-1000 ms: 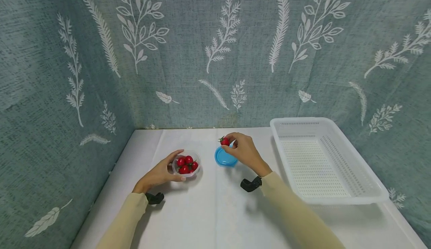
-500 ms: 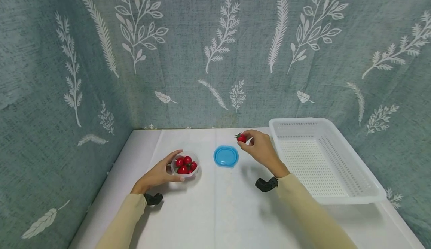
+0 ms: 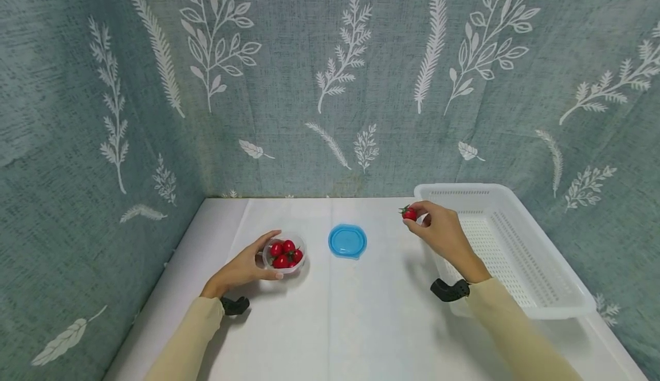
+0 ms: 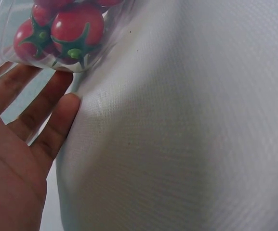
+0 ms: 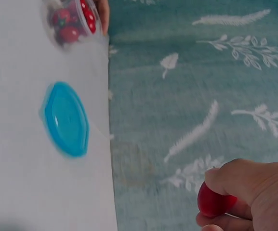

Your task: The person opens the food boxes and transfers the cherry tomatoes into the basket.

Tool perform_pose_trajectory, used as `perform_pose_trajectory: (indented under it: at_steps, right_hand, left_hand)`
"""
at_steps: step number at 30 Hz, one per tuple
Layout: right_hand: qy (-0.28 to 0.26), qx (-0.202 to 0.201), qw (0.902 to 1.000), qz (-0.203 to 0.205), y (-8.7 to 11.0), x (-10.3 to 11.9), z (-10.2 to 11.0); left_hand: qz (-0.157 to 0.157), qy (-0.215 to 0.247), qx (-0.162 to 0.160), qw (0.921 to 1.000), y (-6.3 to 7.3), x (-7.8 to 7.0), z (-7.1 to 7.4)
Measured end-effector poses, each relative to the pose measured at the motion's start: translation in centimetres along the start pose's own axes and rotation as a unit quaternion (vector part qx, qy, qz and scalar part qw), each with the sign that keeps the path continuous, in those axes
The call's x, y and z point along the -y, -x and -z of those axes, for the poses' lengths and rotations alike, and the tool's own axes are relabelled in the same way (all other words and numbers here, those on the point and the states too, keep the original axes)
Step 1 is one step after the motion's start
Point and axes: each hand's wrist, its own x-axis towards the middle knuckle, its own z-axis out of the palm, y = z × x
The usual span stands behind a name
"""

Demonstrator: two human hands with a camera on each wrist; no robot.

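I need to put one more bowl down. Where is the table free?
Free: the table near the person, and between blue lid and white basket. Crowded: left hand around the tomato cup.

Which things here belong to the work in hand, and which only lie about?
In use: cherry tomato pinched by right hand; clear tub of tomatoes held by left hand; white basket.
Lying about: blue lid.
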Motion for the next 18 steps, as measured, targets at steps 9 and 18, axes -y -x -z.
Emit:
perform_pose_trajectory:
  at_steps: [9,18]
  right_hand:
    - [0.023,-0.003,0.9996,-0.017,2.2,-2.5,3.6]
    - [0.060,0.049,0.9952,-0.059,4.5,-5.0,6.0]
  left_hand:
    - [0.001,0.013,0.005,0.9999,0.2,0.0,0.0]
    - [0.004,0.021,0.008,0.9997,0.2,-0.1,0.0]
